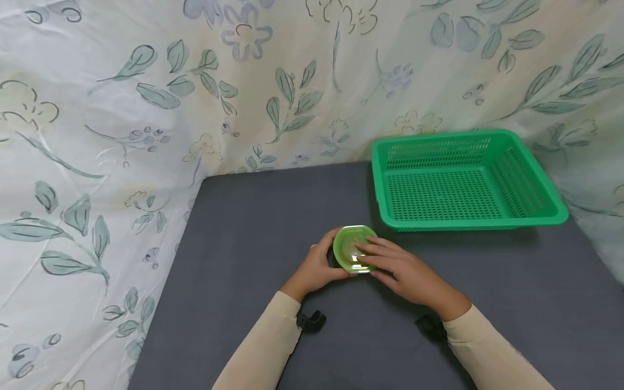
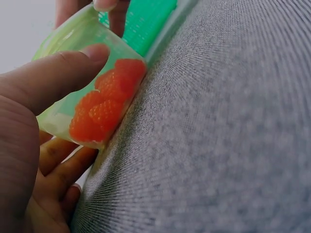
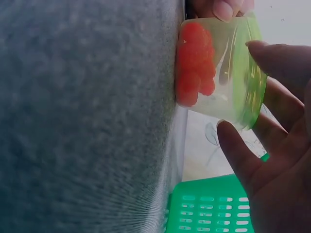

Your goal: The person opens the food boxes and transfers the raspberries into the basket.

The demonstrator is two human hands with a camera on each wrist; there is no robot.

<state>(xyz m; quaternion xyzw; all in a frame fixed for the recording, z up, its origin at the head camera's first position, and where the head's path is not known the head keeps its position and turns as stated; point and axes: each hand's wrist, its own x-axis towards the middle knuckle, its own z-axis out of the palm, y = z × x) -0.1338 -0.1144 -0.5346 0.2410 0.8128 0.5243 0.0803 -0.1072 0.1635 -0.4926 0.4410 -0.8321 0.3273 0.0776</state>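
A small clear plastic container with a light green lid stands upright on the table, between both hands. Several orange-red, raspberry-like pieces lie in its bottom, visible through the wall in both wrist views. My left hand grips the container's side, thumb in front and fingers round the back. Over the lid from the right reaches my right hand, its fingers fairly straight and touching the lid's top. The right thumb lies close to the container's side; whether it touches cannot be told.
A green perforated plastic basket stands at the table's back right, behind the container. Dark grey cloth covers the table. Floral-patterned fabric hangs behind the table and along its left side.
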